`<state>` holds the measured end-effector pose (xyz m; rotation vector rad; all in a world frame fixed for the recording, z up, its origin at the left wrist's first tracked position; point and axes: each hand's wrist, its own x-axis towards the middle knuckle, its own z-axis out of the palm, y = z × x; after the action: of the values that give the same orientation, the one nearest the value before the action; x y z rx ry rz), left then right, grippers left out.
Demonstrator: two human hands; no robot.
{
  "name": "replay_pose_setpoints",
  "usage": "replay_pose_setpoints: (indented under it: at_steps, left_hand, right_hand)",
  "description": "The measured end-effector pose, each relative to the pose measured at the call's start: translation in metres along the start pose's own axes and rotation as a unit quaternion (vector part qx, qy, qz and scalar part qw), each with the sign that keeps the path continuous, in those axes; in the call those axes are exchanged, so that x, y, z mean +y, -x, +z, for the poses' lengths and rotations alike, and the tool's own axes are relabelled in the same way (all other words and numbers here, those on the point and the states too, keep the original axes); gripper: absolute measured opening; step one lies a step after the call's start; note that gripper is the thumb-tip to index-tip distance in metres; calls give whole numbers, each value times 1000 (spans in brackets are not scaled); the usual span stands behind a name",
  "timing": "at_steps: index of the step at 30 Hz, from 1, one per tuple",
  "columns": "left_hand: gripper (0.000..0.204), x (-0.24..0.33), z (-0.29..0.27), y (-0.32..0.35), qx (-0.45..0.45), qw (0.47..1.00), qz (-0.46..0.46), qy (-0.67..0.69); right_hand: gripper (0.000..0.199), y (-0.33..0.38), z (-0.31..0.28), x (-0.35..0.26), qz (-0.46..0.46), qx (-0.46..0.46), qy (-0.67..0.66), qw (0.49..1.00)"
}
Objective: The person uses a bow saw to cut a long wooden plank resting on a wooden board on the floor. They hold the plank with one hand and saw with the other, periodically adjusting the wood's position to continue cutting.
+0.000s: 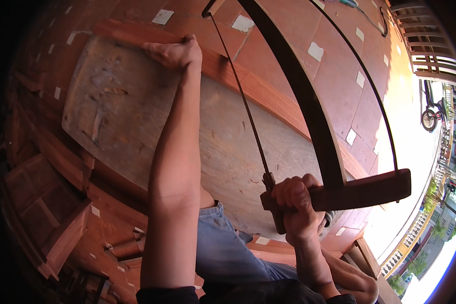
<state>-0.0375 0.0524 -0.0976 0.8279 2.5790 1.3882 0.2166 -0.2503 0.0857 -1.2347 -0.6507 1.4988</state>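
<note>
Gripping the frame saw (307, 96) by one end, the right hand (300, 209) has its fingers clamped round the wood. The saw slants above the desk (223, 144). Along the far edge, the left hand (176, 54) is at a reddish board (266, 96); whether those fingers clamp it, I can't tell.

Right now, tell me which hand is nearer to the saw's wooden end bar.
Right: the right hand grips the end bar near the blade; the left hand is well away, at the reddish plank.
</note>
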Motion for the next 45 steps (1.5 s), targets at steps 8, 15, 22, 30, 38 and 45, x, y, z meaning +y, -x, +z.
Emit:
replay_pose_setpoints:
  at_steps: [8,15,22,30,38,45]
  left_hand:
    - [130,1,-11,2,-11,1000,3,6]
    - [133,-3,-3,1,-26,1000,-13,11]
    - [130,-5,-7,-2,-17,1000,7,6]
    - [132,-3,1,5,-38,999,5,11]
    - [131,-7,-2,-4,-15,1000,4,11]
    - [132,8,0,9,-38,999,-5,-13]
  right_hand:
    - [35,-6,5,11,-21,1,-5,1000]
    - [36,-93,42,22,-37,7,20,999]
    - [34,78,-23,-8,-24,-4,6,1000]
    - [32,-76,21,38,-31,25,-1,999]
    - [34,-34,4,28,-18,31,21,999]
    - [35,102,-45,-11,-45,4,25,999]
